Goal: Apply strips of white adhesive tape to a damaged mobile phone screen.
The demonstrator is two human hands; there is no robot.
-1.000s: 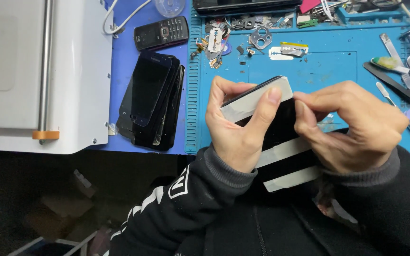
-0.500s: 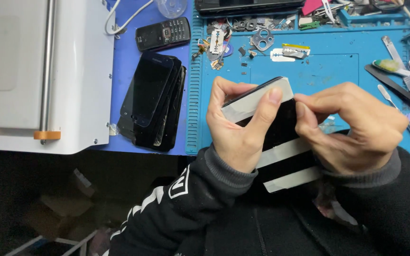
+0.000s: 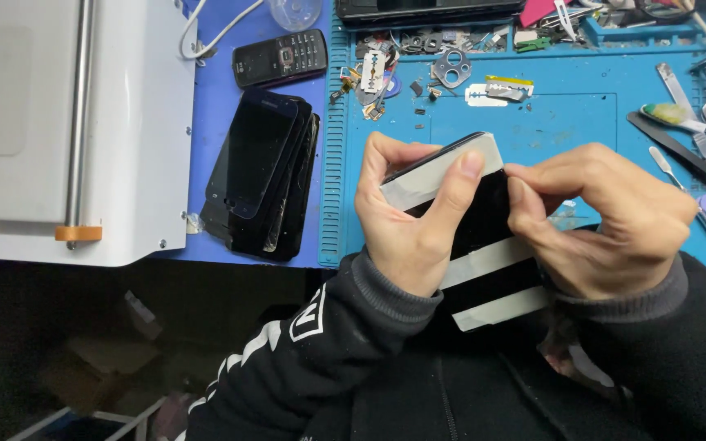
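Both my hands hold a black phone panel with pale tape strips across it, just above the near edge of a blue work mat. My left hand grips its left side, index finger lying along the top strip. My right hand pinches its right edge with thumb and fingers. Two more tape strips cross the panel's lower part. The panel's right half is hidden behind my right hand.
A stack of black phone screens lies left of the mat, with a small keypad phone behind it. A white machine fills the left. Small parts and a razor blade lie on the mat; tweezers and tools lie at right.
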